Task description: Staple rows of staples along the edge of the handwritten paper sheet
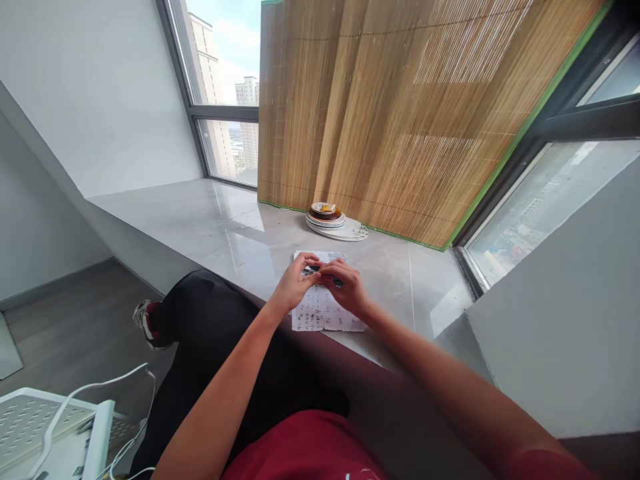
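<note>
On stacked plates (325, 223), something yellow (327, 209).

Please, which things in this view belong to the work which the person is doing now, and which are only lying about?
Seem part of the work:
- small dark object, held between left hand and right hand
- handwritten paper, under the hands

Seem only lying about:
- stacked plates
- white cable
- white perforated item
</note>
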`<state>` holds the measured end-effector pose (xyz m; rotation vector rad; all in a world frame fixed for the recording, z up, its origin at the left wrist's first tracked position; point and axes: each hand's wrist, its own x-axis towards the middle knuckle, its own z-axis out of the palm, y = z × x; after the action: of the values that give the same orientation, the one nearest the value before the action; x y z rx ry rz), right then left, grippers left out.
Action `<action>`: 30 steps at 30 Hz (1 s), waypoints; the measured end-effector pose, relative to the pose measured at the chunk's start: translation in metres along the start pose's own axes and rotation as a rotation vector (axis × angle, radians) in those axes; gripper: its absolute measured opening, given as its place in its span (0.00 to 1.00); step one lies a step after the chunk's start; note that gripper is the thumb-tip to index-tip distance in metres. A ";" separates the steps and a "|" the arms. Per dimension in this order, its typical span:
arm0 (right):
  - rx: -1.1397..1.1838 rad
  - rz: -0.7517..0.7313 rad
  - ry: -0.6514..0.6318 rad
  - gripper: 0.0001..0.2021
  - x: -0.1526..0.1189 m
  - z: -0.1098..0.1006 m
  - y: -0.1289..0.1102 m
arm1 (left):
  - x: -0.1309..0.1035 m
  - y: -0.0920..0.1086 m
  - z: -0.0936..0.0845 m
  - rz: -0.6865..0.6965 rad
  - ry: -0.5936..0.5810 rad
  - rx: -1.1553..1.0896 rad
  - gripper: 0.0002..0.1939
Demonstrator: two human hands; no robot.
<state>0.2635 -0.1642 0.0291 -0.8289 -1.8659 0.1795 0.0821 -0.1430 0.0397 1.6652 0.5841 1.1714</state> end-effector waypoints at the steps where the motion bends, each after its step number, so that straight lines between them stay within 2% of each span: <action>1: 0.015 -0.005 0.001 0.08 0.000 0.000 0.000 | 0.000 0.000 0.001 0.001 -0.001 0.014 0.20; 4: 0.033 0.011 0.023 0.07 0.004 -0.005 -0.002 | -0.001 0.002 0.002 -0.006 -0.003 0.037 0.22; 7: -0.050 0.144 0.156 0.07 0.010 -0.017 0.007 | -0.002 0.003 -0.002 -0.014 0.090 0.130 0.21; 10: -0.193 0.329 0.318 0.07 0.011 -0.037 0.037 | 0.000 -0.004 -0.015 0.021 0.269 0.342 0.10; 13: -0.379 0.510 0.276 0.05 0.001 -0.058 0.078 | 0.001 -0.021 -0.034 0.026 0.375 0.617 0.03; 15: -0.429 0.631 0.233 0.05 -0.005 -0.068 0.103 | 0.001 -0.035 -0.046 -0.012 0.401 0.788 0.07; 18: -0.436 0.737 0.194 0.05 -0.005 -0.078 0.129 | 0.002 -0.052 -0.062 -0.127 0.377 0.864 0.11; 22: -0.423 0.771 0.198 0.06 0.008 -0.082 0.150 | 0.016 -0.065 -0.080 -0.249 0.326 0.869 0.16; 27: -0.399 0.778 0.192 0.07 0.012 -0.079 0.163 | 0.062 -0.077 -0.096 -0.251 0.277 0.900 0.22; 30: -0.397 0.758 0.185 0.07 0.012 -0.078 0.160 | 0.091 -0.082 -0.104 -0.194 0.189 0.860 0.27</action>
<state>0.4012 -0.0550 -0.0029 -1.7468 -1.3515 0.1924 0.0394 0.0090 0.0105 2.1310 1.4866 0.9914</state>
